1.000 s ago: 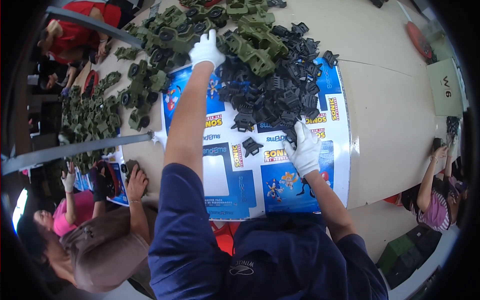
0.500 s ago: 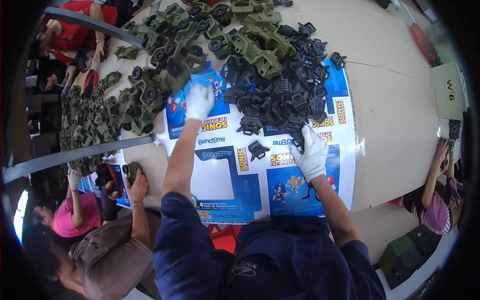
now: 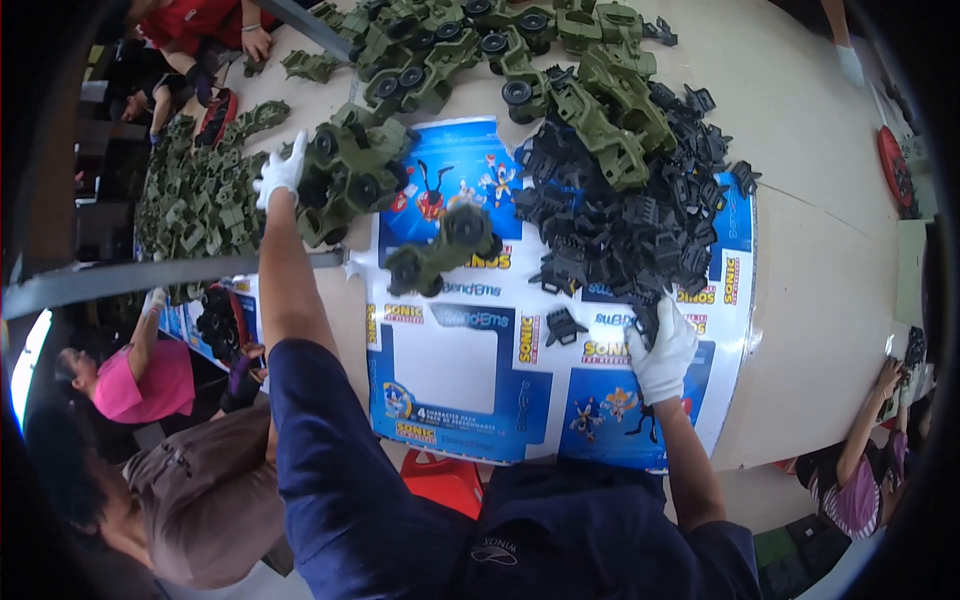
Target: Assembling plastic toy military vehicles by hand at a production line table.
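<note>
My left hand (image 3: pixel 283 174), in a white glove, is reaching to the far left with its fingers spread and nothing in them. It is beside the near end of a row of olive-green toy vehicle bodies (image 3: pixel 355 180) with black wheels. One separate green toy vehicle (image 3: pixel 445 252) is on the printed sheet (image 3: pixel 540 395) in front of me. My right hand (image 3: pixel 665 352), also gloved, is closed on a small black plastic part (image 3: pixel 645 320) at the near edge of a heap of similar black parts (image 3: pixel 630 220). A single black part (image 3: pixel 566 325) lies left of that hand.
More green bodies (image 3: pixel 610 120) lie on top of the black heap. Loose green parts (image 3: pixel 195 200) cover the table at left. A grey metal bar (image 3: pixel 190 282) crosses there. Co-workers sit at left, including one in a pink shirt (image 3: pixel 150 380); a red tray (image 3: pixel 895 170) is far right.
My left hand has moved from the sheet leftward to the green vehicles. A green vehicle, blurred beyond my hand before, is now on the sheet. My right hand keeps the black part; the view has shifted.
</note>
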{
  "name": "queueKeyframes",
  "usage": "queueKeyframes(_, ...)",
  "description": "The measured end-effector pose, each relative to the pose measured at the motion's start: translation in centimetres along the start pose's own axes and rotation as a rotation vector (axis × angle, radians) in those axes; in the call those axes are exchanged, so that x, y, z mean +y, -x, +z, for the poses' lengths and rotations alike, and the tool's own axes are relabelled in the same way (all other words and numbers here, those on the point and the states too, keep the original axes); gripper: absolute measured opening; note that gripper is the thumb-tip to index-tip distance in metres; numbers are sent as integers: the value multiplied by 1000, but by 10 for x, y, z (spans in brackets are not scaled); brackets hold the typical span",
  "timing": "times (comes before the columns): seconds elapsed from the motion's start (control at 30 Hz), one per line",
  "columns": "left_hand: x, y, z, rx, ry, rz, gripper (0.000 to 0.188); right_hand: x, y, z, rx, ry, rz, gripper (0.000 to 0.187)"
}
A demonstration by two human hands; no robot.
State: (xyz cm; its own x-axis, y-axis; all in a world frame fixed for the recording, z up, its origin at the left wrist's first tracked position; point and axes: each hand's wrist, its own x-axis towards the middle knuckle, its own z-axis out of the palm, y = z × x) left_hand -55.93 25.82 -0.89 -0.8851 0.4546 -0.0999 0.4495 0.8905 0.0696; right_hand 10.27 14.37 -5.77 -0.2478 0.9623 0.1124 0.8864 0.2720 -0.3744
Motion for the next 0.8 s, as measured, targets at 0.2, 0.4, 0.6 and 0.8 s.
queueKeyframes(0.2, -60, -136, 69, -516, 400, 310, 53, -5, -5, 9, -79, -56, 31, 78)
queueKeyframes(0.4, 23, 12, 61, -119, -133, 674, 73, 5, 0, 13, -8, 61, -11, 78)
queueKeyframes(0.6, 62, 218, 23, 26, -125, 840, 73, 2, 2, 19, 62, 15, -52, 74)
queueKeyframes(0.8, 46, 337, 55, 193, 149, 1091, 41, 2, 3, 18, 36, -32, -5, 74)
